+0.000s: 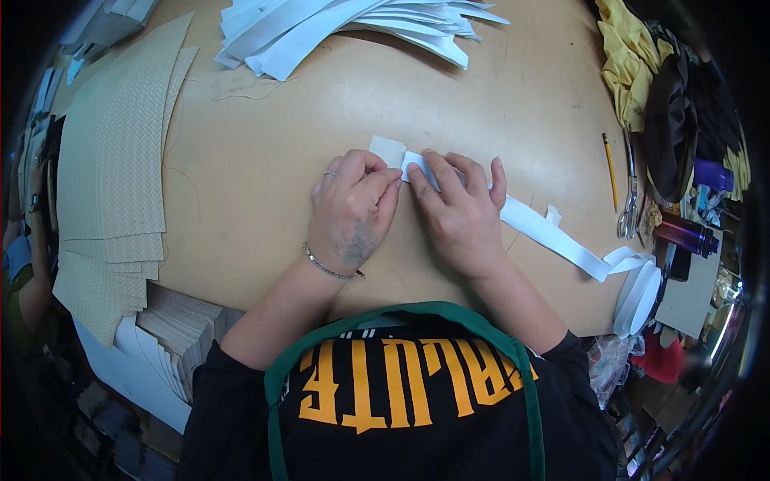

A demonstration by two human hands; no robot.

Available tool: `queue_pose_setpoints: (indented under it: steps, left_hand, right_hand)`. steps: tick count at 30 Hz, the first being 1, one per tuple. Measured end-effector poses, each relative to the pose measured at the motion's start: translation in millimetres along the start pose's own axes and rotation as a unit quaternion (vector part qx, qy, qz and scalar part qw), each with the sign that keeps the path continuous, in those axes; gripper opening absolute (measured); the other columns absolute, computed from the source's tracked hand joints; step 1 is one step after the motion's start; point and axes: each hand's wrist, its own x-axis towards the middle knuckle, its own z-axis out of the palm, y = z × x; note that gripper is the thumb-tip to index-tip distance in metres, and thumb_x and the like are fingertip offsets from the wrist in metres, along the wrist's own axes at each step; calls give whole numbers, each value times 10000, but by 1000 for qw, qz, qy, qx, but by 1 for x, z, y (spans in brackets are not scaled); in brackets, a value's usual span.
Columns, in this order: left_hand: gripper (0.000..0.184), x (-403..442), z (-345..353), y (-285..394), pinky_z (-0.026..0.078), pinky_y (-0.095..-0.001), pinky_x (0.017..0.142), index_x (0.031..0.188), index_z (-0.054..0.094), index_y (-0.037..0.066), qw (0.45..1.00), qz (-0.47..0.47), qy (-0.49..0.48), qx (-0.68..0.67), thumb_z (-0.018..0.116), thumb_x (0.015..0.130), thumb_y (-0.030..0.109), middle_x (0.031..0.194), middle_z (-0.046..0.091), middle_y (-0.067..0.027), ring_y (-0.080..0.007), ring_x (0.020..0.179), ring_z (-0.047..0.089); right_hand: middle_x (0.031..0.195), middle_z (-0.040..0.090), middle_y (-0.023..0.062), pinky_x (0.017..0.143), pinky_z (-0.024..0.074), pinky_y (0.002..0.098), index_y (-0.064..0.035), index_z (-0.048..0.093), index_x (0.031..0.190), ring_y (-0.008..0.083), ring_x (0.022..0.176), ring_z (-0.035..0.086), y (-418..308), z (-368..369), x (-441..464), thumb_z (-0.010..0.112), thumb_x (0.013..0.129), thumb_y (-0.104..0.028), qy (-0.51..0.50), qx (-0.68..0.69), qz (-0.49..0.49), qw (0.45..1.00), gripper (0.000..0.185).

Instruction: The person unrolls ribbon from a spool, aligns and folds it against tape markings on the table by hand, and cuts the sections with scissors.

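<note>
A long white strip of tape (553,238) runs across the table from a roll (639,301) at its right edge to my hands. My right hand (461,208) lies over the strip near its end, fingers stretched out and pressing it down. The end of the tape meets a small off-white rectangular piece (387,151). My left hand (353,204) is closed, thumb and forefinger pinched right at this joint. Whatever those fingertips hold is hidden.
Woven-textured beige sheets (120,152) are stacked on the left. Curved white pieces (345,28) are piled at the back. Along the right lie a pencil (611,172), scissors (629,192), yellow cloth (627,64) and a purple bottle (686,235). Another person's arm (36,272) shows far left.
</note>
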Motion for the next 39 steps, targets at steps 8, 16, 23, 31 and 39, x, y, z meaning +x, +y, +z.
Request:
queue_pose_setpoints:
  steps: [8, 16, 23, 31, 39]
  left_hand:
    - [95, -2, 1, -2, 447, -345, 640, 812, 650, 58, 1000, -3, -11, 18, 671, 720, 46, 841, 548, -50, -230, 764, 554]
    - [172, 0, -3, 3, 443, -347, 649, 890, 649, 40, 999, 22, -21, 42, 636, 726, -10, 837, 561, -78, -248, 747, 552]
    - [293, -4, -3, 5, 454, -337, 667, 970, 671, 59, 994, 54, -48, 86, 638, 688, -11, 898, 548, -82, -232, 752, 540]
    - [276, 5, -7, -1, 470, -338, 650, 947, 669, 52, 983, 112, -86, 114, 642, 676, 7, 968, 555, -90, -229, 766, 551]
    - [138, 19, -11, 14, 480, -339, 630, 834, 631, 30, 924, 236, -144, 264, 587, 706, 60, 980, 547, -72, -227, 832, 551]
  right_hand:
    - [1130, 539, 33, 1018, 181, 577, -86, 636, 1061, 230, 1054, 506, 0, 0, 2, 533, 773, -177, -4, -11, -9, 1000, 319]
    - [1141, 504, 56, 1004, 186, 626, -64, 630, 1058, 254, 1144, 447, -1, -11, 7, 514, 790, -165, -59, 18, 4, 998, 309]
    - [1159, 494, 69, 989, 245, 642, -49, 622, 1062, 264, 1143, 447, 1, -14, 8, 502, 804, -142, -87, 43, 7, 995, 299]
    - [1157, 498, 62, 1002, 249, 633, -61, 621, 1078, 256, 1139, 448, 4, -14, 8, 489, 832, -151, -96, 94, 27, 991, 293]
    - [1275, 487, 100, 1010, 295, 537, -125, 555, 1178, 286, 1192, 433, 35, -41, -13, 717, 703, -259, -63, 206, 95, 972, 520]
